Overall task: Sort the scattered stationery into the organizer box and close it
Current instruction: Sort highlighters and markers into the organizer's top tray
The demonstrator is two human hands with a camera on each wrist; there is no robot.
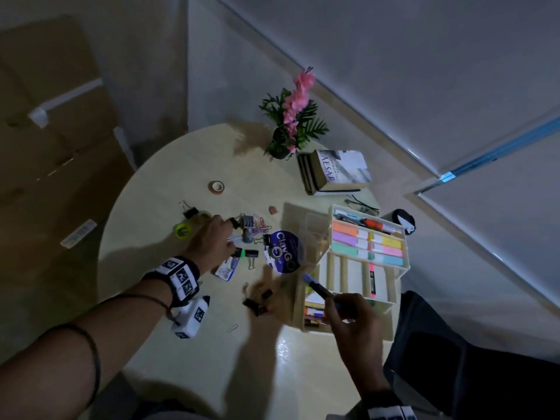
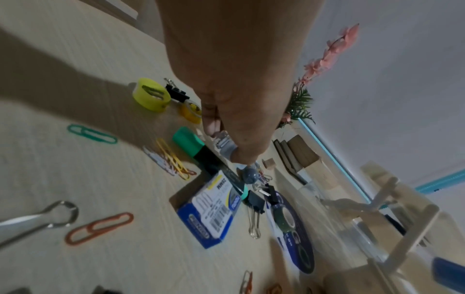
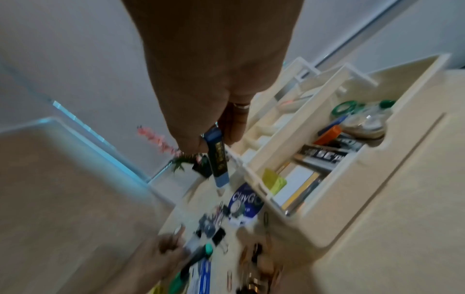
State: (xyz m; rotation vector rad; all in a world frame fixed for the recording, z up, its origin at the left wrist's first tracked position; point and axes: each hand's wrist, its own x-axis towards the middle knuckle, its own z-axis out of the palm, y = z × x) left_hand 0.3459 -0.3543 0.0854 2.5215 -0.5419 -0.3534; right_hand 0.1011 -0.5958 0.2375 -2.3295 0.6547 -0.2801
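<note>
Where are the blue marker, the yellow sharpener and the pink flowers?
blue marker (image 1: 318, 287): head view, on its barrel above the right hand.
yellow sharpener (image 2: 151, 95): left wrist view, on its top face.
pink flowers (image 1: 295, 100): head view, mid-stalk blossoms.

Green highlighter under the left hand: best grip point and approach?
Grip the green highlighter across its dark barrel, just behind the green cap, coming from above. It lies flat on the table; its far end leans against the blue staple box, and the left hand hovers over it, so the cap end looks freest.
</note>
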